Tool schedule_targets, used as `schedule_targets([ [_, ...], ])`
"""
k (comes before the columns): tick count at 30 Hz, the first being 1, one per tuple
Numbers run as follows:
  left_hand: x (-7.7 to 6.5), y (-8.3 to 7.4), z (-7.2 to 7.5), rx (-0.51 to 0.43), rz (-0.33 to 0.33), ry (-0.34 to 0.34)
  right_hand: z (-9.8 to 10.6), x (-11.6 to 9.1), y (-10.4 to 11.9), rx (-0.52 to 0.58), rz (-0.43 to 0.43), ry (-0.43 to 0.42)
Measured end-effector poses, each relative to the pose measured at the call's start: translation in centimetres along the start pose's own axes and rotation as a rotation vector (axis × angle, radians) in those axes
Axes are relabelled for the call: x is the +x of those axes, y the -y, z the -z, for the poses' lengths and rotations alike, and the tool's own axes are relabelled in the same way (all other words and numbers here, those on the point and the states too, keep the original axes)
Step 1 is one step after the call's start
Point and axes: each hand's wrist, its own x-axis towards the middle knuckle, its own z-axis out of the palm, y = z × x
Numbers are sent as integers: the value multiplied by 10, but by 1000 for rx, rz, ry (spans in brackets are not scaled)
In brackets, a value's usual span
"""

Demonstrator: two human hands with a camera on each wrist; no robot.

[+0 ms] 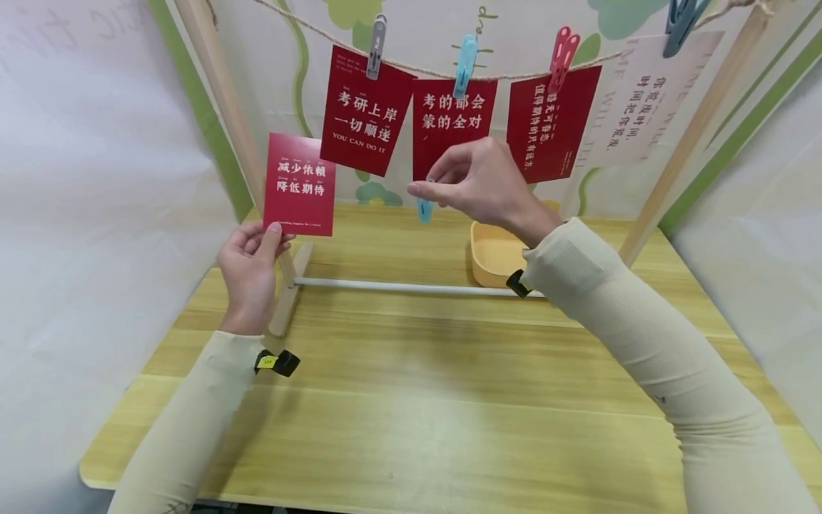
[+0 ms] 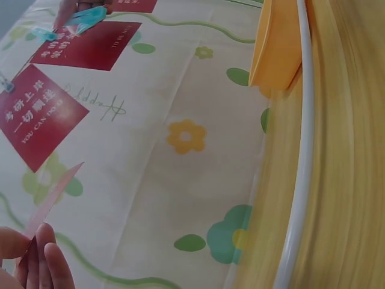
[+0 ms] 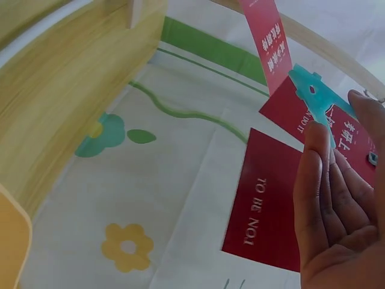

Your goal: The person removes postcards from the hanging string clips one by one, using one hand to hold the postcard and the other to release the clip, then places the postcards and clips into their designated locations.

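My left hand [image 1: 249, 275] pinches a red card [image 1: 298, 203] with white lettering by its bottom edge. In the left wrist view that card [image 2: 53, 198] is seen nearly edge-on. My right hand [image 1: 488, 178] holds a light blue clothespin [image 1: 424, 210] between thumb and fingers, in front of the middle hanging card [image 1: 443, 153]. The right wrist view shows the clothespin [image 3: 311, 90] between the fingertips. Left of that hand, a red card [image 1: 366, 114] hangs from the twine [image 1: 321, 34] under a grey clothespin [image 1: 376, 46]; the card I hold overlaps its left edge in the head view.
Along the twine are a blue clothespin [image 1: 465, 66], a pink clothespin [image 1: 564, 58] with a red card [image 1: 555, 128], and a dark clothespin [image 1: 682, 25] with a pale card [image 1: 648, 107]. A wooden frame stands on the table [image 1: 411, 421], with a white bar [image 1: 398, 287] and yellow basket [image 1: 478, 260].
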Motion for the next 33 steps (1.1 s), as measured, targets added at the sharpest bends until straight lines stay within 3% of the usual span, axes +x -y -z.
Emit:
schedule_targets([
  [8,-3,6,-3,35,-22,-1,0,-10,-17,-9,-43,18],
  [23,-4,18,-5,51,62,11,2,-25,-49,-42,-74,-4],
  [33,-6,26,-8,153,144,36,5,-32,-70,-90,-128,-3],
])
